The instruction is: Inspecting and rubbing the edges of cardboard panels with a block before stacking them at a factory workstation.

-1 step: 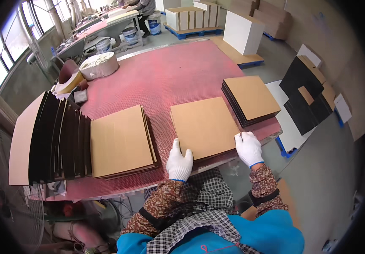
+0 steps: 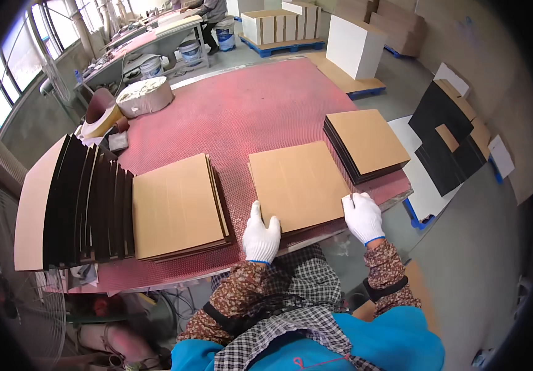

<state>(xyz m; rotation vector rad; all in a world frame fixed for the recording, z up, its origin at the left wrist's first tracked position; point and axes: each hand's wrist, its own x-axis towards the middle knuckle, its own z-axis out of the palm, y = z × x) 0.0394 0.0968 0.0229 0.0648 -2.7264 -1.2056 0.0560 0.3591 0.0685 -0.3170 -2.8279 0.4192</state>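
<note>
A small stack of brown square boards [image 2: 300, 185] lies in front of me near the table's front edge. My left hand [image 2: 261, 236], in a white knitted glove, rests against the stack's near left corner with forefinger and thumb spread apart. At the near right corner is my right hand [image 2: 364, 216], also gloved, its fingers curled closed at the board's edge. Whatever those fingers pinch is too small or too hidden to name. To the right stands a taller stack of brown boards with dark edges [image 2: 370, 141]. Another board stack [image 2: 180, 207] lies left of my left hand.
A leaning row of dark-faced boards [image 2: 87, 204] fills the table's left end. Behind it sit abrasive rolls [image 2: 100, 112] and a white oval bundle [image 2: 144, 97] on the red textured table [image 2: 241, 99]. Black panels [image 2: 446, 139] lie right, beyond the edge. A fan [image 2: 16, 278] stands left.
</note>
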